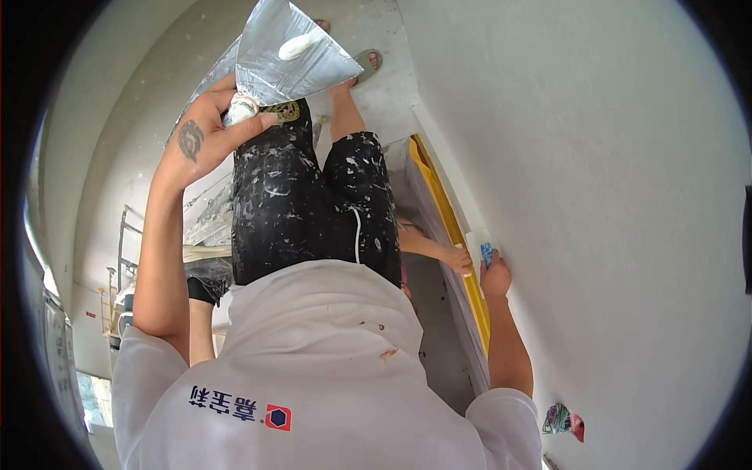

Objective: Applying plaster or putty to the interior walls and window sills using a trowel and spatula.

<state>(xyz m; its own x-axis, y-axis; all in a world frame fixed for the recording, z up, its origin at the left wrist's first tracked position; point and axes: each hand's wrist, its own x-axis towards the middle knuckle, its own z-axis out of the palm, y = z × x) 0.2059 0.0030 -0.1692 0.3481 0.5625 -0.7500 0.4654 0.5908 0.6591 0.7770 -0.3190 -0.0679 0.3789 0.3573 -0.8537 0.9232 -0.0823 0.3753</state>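
Observation:
My left hand [205,135] is raised at the upper left, wrapped round the putty-caked handle of a wide putty knife [274,74]. A dab of white putty [299,45] sits on its metal blade. Another metal edge [218,69] shows behind that blade; I cannot tell what it belongs to. Low at the right, my right hand [495,276] grips a blue-handled scraper [486,254], close against the white wall [595,180]. Its pale blade is hard to make out. My fingers partly cover both handles.
Another person's hand [457,258] rests beside a yellow-edged board or covering [442,192] along the wall's foot. Bundled wires [558,419] stick out of a wall opening at the lower right. A metal frame [125,247] stands at the left. The floor [356,31] is speckled.

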